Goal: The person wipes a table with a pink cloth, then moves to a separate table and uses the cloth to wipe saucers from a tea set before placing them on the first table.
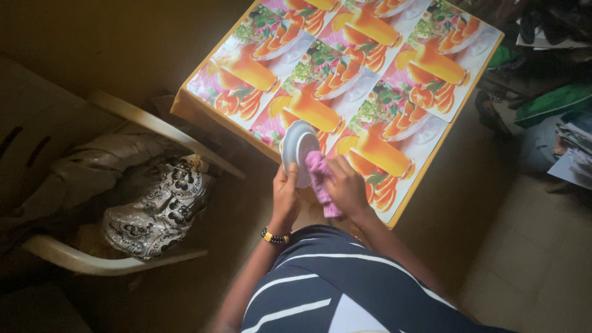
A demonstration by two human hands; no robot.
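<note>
My left grip (pixel 285 196) closes on the edge of a small grey plate (pixel 297 151), tilted upright; my right grip (pixel 346 187) presses a pink cloth (pixel 320 179) against its face. Just beyond lies the fruit-patterned worktop (pixel 394 105). Wiping looks midway; I can't judge how clean it is.

Fruit-print tablecloth (pixel 394 37), plastic chair (pixel 111 262), patterned bag (pixel 157 206)

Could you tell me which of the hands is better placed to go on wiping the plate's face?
Likely the right hand: it holds the pink cloth against the grey plate, while the left hand grips the plate's lower edge, keeping it tilted.
</note>
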